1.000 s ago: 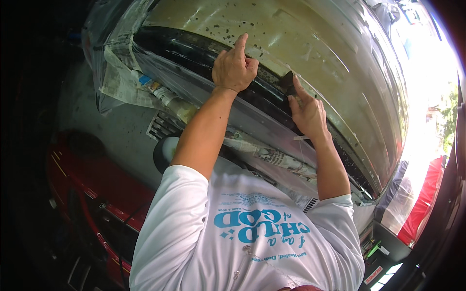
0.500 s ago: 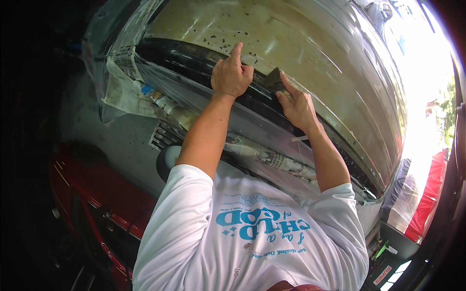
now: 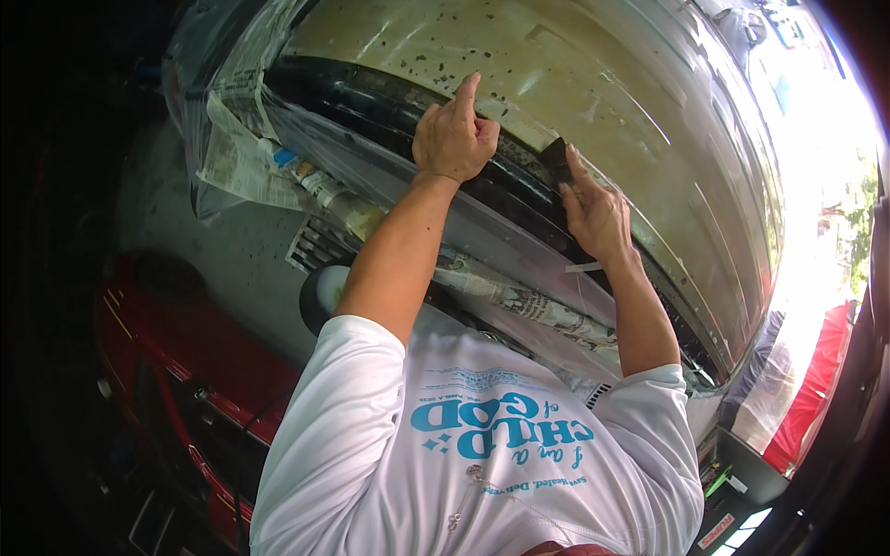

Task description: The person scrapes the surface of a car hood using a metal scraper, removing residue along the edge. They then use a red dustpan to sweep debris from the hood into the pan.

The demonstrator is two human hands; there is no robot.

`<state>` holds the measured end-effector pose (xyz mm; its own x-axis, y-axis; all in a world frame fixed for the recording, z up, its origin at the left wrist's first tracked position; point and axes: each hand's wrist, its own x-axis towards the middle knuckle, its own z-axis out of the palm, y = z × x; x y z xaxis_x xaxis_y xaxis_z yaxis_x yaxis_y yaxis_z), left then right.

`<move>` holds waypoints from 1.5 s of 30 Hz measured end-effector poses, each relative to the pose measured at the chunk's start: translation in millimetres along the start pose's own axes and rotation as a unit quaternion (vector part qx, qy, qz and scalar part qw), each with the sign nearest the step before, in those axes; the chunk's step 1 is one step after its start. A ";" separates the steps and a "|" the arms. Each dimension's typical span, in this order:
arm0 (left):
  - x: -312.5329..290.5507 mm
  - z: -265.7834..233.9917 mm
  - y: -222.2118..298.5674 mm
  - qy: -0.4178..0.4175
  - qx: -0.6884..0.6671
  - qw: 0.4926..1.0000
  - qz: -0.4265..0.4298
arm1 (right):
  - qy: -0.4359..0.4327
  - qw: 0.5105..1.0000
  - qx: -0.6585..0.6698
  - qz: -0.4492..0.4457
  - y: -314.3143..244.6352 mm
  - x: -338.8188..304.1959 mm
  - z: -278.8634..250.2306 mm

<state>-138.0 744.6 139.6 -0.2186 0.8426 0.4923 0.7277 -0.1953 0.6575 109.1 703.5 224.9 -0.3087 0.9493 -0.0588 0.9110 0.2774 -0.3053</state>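
Observation:
Above the dark strip along the edge of a tan, glossy car body panel [image 3: 575, 69], my left hand [image 3: 454, 141] has its index finger stretched out to the panel. Its other fingers are curled, and nothing shows in them. To the right, my right hand [image 3: 596, 211] grips a small dark flat piece [image 3: 556, 159] with a straight edge, thumb on one side and fingers on the other. That piece rests at the border between the panel and the black strip [image 3: 371, 93]; its exact kind cannot be told. Dark flakes [image 3: 445, 67] lie scattered on the panel near my left fingertip.
Clear plastic sheeting and newspaper [image 3: 246, 111] cover the area at the left and below the strip. A red car [image 3: 176, 371] stands at lower left. A dark bin-like container [image 3: 756, 463] and red, white and blue cloth [image 3: 807, 398] are at right.
Both hands have shifted right in the picture, my right hand also a little lower with the dark piece still in it. The panel has shifted slightly in the view too.

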 end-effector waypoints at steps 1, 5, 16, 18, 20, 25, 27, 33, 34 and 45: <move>0.4 -0.6 0.1 -0.007 0.001 1.000 -0.002 | 0.004 1.000 0.001 -0.008 2.8 1.2 1.0; 1.1 -1.8 -0.3 -0.021 0.013 1.000 0.000 | -0.033 0.999 0.033 -0.006 12.4 7.5 -2.4; 1.2 -4.4 4.5 -0.036 0.005 0.999 -0.019 | -0.146 0.989 -0.012 0.000 0.0 20.7 -18.2; 1.9 -6.1 4.3 -0.031 0.011 0.999 -0.014 | -0.093 0.995 0.041 -0.024 2.8 19.4 -15.1; 1.9 -6.4 3.8 -0.034 0.003 0.999 -0.019 | -0.057 0.995 0.069 -0.035 6.6 17.0 -12.1; 1.0 -1.6 1.9 -0.020 0.007 1.000 -0.011 | -0.053 0.998 0.026 -0.021 9.1 11.6 -11.4; 0.1 0.8 0.9 0.009 0.011 1.000 0.002 | -0.100 0.994 0.016 0.039 7.7 12.0 -13.4; -1.1 2.1 -1.2 0.001 0.023 1.000 0.004 | -0.092 0.995 0.039 0.003 8.4 16.6 -17.2; -1.0 1.9 -0.7 -0.010 0.024 1.000 -0.004 | -0.087 0.995 0.045 0.001 9.4 16.8 -17.2; 1.3 -1.9 2.0 -0.017 0.018 1.000 -0.019 | -0.015 0.997 0.036 -0.060 13.6 2.8 -5.9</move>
<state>-138.0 744.4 142.6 -0.2241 0.8659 0.4472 0.7431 -0.1451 0.6533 122.2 710.8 226.2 -0.4223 0.9053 -0.0452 0.8456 0.3754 -0.3796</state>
